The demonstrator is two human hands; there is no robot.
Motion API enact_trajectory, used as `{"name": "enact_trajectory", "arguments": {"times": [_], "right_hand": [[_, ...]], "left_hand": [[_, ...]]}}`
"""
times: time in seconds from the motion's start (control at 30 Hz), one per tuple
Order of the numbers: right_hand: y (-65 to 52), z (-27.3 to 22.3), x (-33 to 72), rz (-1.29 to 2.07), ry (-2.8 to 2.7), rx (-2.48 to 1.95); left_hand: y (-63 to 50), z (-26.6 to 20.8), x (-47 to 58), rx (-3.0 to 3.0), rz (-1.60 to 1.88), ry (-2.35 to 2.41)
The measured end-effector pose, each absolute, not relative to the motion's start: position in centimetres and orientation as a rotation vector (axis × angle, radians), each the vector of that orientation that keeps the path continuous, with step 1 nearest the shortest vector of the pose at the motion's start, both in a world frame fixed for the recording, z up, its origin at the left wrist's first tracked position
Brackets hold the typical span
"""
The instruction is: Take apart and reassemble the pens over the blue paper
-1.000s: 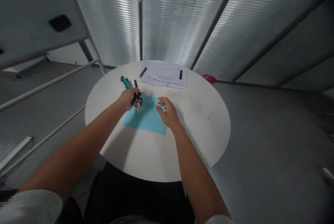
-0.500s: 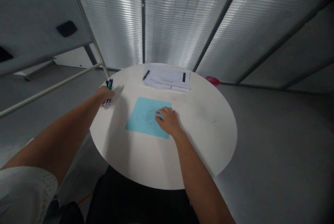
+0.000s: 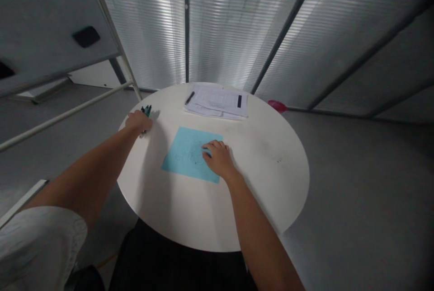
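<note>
Left hand (image 3: 138,121): at the left edge of my round white table (image 3: 267,187), closed around a bunch of pens (image 3: 147,110). Green and dark ends stick out past the far side of my fist, shiny tips show on the near side. Can't count them, my hand covers the middle. Can't tell either whether they touch the tabletop. Shadow falls just right of them.

Right hand (image 3: 219,159): palm down over the right part of a blue sheet (image 3: 185,150). Fingers loosely bent, clear gap between thumb and index, nothing visible in hold. Can't tell how hard it presses, if at all. Sheet lies flat near the middle of the table, well apart from the pens, with small dark marks across it, too fine to read.

Far side of table: stack of white papers (image 3: 217,105), slightly fanned, apart from the blue sheet. A dark pen (image 3: 190,98) lies slanted on its left end, black rectangle on its right end, print unreadable. A few dark specks on the bare tabletop to the right of my right hand.

Beyond the table: ribbed translucent partition (image 3: 222,29), with a pinkish-red item (image 3: 277,106) low at its foot. Pale metal frame (image 3: 64,115) on my left.
</note>
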State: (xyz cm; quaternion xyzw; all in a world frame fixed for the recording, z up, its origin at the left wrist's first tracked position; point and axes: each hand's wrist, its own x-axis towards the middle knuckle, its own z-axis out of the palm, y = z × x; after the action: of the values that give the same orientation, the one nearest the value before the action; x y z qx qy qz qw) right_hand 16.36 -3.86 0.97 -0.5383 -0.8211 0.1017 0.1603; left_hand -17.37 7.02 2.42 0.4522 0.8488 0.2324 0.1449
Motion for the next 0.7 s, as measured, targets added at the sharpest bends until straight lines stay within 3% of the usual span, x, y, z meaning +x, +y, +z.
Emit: {"name": "enact_trajectory", "arguments": {"times": [0.1, 0.3, 0.5, 0.7], "right_hand": [[-3.9, 1.0, 16.3, 0.289, -2.337, -1.534], [-3.8, 1.1, 16.3, 0.302, -2.343, -1.528], [-3.8, 1.0, 16.4, 0.295, -2.337, -1.527], [-3.9, 1.0, 16.5, 0.277, -2.346, -1.526]], "left_hand": [[6.8, 1.9, -17.3, 1.276, 0.465, 2.667], [6.3, 1.0, -17.2, 1.397, 0.765, 2.613], [5.3, 1.5, -15.2, 1.354, 0.512, 2.711], [4.5, 1.3, -14.4, 1.4, 0.481, 2.677]]}}
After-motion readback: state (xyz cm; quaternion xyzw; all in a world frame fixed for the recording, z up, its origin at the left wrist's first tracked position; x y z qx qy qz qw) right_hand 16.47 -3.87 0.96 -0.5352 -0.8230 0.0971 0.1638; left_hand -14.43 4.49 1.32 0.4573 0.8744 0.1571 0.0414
